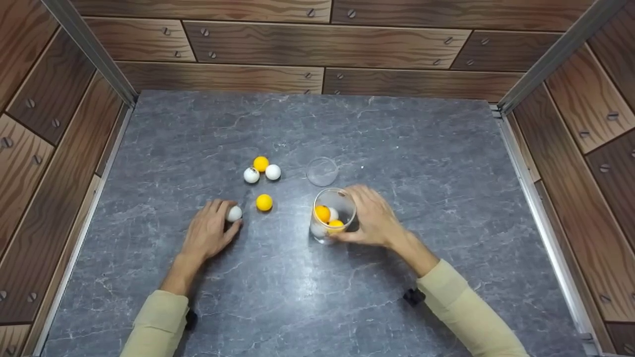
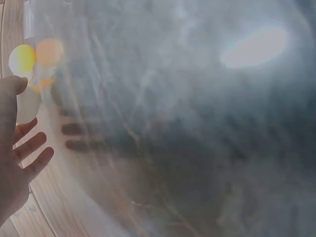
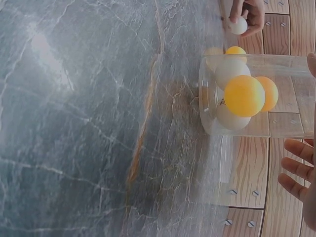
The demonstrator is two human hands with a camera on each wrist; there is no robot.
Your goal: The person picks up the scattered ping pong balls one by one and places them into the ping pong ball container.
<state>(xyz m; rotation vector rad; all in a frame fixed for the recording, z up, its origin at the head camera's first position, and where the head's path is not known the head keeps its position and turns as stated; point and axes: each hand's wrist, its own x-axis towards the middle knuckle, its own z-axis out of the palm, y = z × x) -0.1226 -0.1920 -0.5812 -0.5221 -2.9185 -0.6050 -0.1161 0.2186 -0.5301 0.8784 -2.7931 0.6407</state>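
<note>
My right hand (image 1: 374, 218) grips a clear plastic jar (image 3: 291, 129) from its right side, fingers behind and thumb in front. Inside the upright, open-topped jar lie several orange balls (image 3: 244, 96) and white balls (image 3: 234, 120). To the left, my left hand (image 1: 211, 230) holds a white ping-pong ball (image 1: 234, 213) between thumb and fingers, low over the table. That hand (image 2: 19, 158) also appears at the left edge of the left wrist view. A lone orange ball (image 1: 264, 202) sits just right of it, touching neither hand.
Behind, one orange ball (image 1: 261, 163) and two white balls, a printed one (image 1: 251, 175) and a plain one (image 1: 273, 172), lie clustered. A clear round lid (image 1: 322, 171) lies flat behind the jar. Wood-patterned walls (image 1: 327, 44) border the grey marbled table (image 1: 421, 139).
</note>
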